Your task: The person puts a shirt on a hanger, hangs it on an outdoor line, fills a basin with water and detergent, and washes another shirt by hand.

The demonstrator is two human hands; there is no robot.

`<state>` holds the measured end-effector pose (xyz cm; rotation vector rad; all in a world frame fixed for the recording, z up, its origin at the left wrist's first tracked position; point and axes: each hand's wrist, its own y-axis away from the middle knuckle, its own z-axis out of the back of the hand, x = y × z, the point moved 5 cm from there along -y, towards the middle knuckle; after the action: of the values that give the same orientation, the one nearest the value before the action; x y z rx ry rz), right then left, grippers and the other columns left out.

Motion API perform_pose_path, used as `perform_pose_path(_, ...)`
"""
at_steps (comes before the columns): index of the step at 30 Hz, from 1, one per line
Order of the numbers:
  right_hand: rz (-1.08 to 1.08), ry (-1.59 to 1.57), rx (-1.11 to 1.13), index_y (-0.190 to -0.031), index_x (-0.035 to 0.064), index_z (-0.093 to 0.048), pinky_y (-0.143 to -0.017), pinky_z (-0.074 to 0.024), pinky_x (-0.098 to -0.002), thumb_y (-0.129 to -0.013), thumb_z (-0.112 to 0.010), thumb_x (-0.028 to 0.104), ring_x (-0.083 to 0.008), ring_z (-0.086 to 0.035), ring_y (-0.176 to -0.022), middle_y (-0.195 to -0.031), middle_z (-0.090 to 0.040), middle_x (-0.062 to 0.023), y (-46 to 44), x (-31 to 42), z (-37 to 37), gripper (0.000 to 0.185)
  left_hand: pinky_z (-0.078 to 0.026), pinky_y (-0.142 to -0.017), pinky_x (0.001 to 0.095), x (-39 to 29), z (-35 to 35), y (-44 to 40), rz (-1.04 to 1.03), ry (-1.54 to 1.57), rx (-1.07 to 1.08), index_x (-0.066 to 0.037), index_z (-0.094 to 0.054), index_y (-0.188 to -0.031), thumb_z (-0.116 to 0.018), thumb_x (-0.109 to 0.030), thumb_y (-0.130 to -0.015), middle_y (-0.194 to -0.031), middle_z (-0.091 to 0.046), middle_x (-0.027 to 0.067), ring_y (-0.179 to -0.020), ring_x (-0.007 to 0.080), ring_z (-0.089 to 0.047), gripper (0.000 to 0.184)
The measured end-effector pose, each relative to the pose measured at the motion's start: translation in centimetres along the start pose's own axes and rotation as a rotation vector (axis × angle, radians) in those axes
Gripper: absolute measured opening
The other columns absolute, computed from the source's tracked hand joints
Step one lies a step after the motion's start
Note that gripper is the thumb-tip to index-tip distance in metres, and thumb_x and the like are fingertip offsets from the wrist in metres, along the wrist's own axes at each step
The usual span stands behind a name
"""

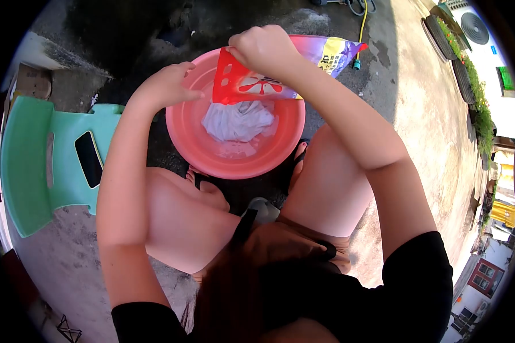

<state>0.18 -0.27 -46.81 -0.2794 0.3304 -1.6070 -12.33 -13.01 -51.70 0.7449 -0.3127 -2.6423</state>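
My right hand is closed on the upper edge of a washing powder bag, red at one end and purple with yellow print toward the other. The bag hangs tilted over a pink plastic basin. In the basin a wet white cloth lies bunched in a little water. My left hand hovers over the basin's left rim, fingers apart and nothing in them, just left of the bag's red end. The bag's mouth and my right fingertips are partly hidden.
A green plastic chair stands at the left with a phone on its seat. A yellow hose with a connector lies beyond the basin on the wet ground. Tires holding plants line the far right.
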Motion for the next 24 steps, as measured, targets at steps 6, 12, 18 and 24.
perform_pose_path(6, -0.049, -0.018, 0.095, -0.077, 0.0096, -0.068, -0.051, -0.0498, -0.0331, -0.077, -0.06, 0.023, -0.0247, -0.064, -0.057, -0.063, -0.064, -0.0088, -0.7, 0.0, 0.4, 0.015, -0.04, -0.096, 0.0353, -0.6, -0.1, 1.2, 0.001, -0.089, 0.035, -0.002, -0.045, -0.129, -0.074, -0.03, -0.067, -0.122, -0.053, 0.0197, -0.114, 0.0297, -0.05, 0.074)
perform_pose_path(12, 0.06, -0.084, -0.053, -0.069, 0.0063, -0.062, -0.05, -0.0482, -0.0372, -0.076, -0.058, 0.019, -0.0285, -0.061, -0.056, -0.062, -0.062, -0.0114, -1.4, 1.7, -1.2, 0.015, -0.04, -0.095, 0.0352, 0.4, -0.2, 1.6, 0.006, -0.013, 0.041, 0.0, -0.045, -0.128, -0.073, -0.029, -0.066, -0.121, -0.054, 0.0202, -0.114, 0.0305, -0.051, 0.073)
perform_pose_path(18, 0.191, 0.006, 0.146, -0.066, 0.0075, -0.061, -0.05, -0.0492, -0.0344, -0.074, -0.058, 0.019, -0.0278, -0.06, -0.053, -0.059, -0.06, -0.0103, 0.0, 4.4, -2.6, 0.014, -0.04, -0.096, 0.0351, -1.5, 0.0, 2.3, -0.035, 0.034, 0.072, -0.001, -0.045, -0.129, -0.074, -0.031, -0.066, -0.123, -0.052, 0.0209, -0.115, 0.0314, -0.05, 0.075)
perform_pose_path(24, 0.264, -0.03, 0.126, -0.063, 0.0072, -0.06, -0.047, -0.047, -0.0371, -0.079, -0.058, 0.019, -0.0278, -0.058, -0.05, -0.057, -0.059, -0.0108, 1.0, 5.6, -4.2, 0.02, -0.04, -0.097, 0.0362, -1.9, 0.2, 2.5, -0.045, -0.007, 0.057, 0.002, -0.044, -0.128, -0.074, -0.031, -0.066, -0.125, -0.05, 0.0218, -0.116, 0.0309, -0.049, 0.076)
